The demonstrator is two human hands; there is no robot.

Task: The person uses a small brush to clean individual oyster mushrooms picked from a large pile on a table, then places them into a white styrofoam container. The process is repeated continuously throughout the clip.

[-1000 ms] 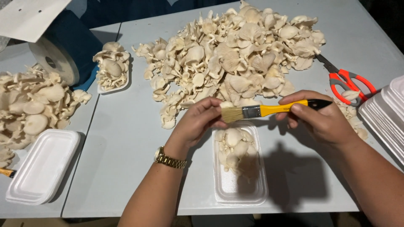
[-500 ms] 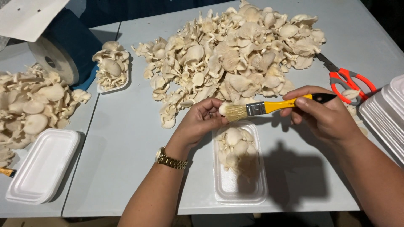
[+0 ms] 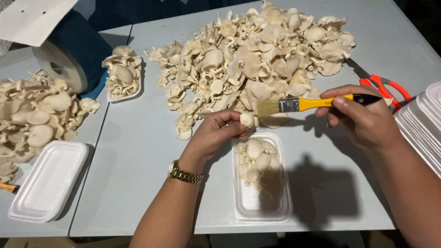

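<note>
Fingers of left hand pinched on small mushroom above half-filled tray; right hand closed round brush. Big pile at twelve o'clock, seemingly unsorted.

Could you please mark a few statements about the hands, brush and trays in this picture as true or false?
1. The right hand holds a yellow-handled brush. True.
2. The left hand holds the scissors. False: it holds a small mushroom; the scissors lie on the table.
3. The tray below the hands holds mushrooms. True.
4. The brush bristles point right. False: they point left, toward the mushroom.
5. The left wrist wears a gold watch. True.
</note>
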